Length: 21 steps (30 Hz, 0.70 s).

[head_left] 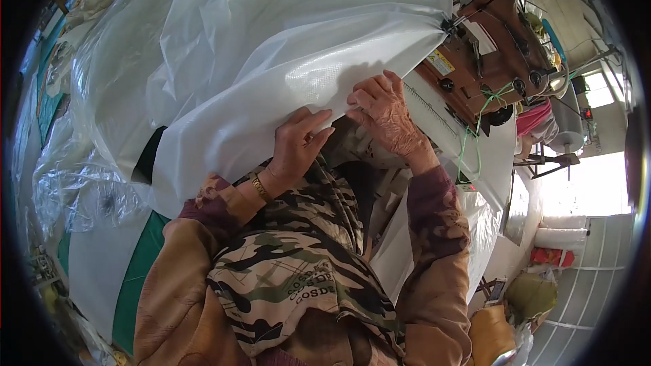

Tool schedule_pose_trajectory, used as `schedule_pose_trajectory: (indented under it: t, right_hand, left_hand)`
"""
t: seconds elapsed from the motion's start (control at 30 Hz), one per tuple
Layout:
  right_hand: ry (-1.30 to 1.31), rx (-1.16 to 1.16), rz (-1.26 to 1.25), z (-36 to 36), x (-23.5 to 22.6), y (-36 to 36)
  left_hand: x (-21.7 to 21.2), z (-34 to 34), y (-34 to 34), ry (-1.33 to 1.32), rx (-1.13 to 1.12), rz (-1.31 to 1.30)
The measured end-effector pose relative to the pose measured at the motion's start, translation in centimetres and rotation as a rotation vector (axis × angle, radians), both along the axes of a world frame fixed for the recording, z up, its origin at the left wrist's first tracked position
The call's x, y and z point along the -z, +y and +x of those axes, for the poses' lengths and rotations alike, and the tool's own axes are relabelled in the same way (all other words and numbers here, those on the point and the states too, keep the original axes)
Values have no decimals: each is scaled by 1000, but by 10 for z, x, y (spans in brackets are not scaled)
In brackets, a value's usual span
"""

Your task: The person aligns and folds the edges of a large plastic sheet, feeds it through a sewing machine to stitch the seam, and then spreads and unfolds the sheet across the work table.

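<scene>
A large white woven-plastic sheet (271, 88) spreads in loose folds before me, its near edge running up to the sewing machine (485, 54) at the right. My left hand (298, 146), with a gold watch (260, 188) at the wrist, is closed on this near edge, thumb and fingers pointing right. Just right of it, my right hand (385, 114) has its fingers curled and pinches the same edge. Only a small gap separates the two hands. The brown machine's working end meets the sheet's far right corner.
A pale machine table (434, 112) with a ruler-like strip lies under the machine. Green thread (464, 149) hangs down in front of it. Clear plastic film (88, 176) is heaped at the left, beside a green strip (139, 278). A camouflage apron (285, 264) covers my lap.
</scene>
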State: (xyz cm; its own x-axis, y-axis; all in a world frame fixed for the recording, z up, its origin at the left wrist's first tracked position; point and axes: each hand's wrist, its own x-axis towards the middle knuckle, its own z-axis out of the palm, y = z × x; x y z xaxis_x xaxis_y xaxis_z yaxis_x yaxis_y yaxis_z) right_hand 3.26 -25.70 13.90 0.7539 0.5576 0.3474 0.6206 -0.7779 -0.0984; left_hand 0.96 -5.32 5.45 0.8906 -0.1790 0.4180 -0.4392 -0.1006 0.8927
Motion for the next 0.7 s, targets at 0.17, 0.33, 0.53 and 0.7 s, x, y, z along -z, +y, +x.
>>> schedule_pose_trajectory:
  t: [0.17,0.33,0.53,0.7]
  right_hand:
    - [22,-3,-82,-3,-11,4]
    - [-10,-3,-111,-6,-17,9]
    - [-54,-5,-111,-6,-19,12]
    - [15,-17,-25,0,-22,11]
  left_hand:
    - [1,7,-2,-88,25,-61]
    - [-9,7,1,-165,-27,28]
    - [-24,5,8,-320,-46,182]
    - [-28,3,13,-368,23,224]
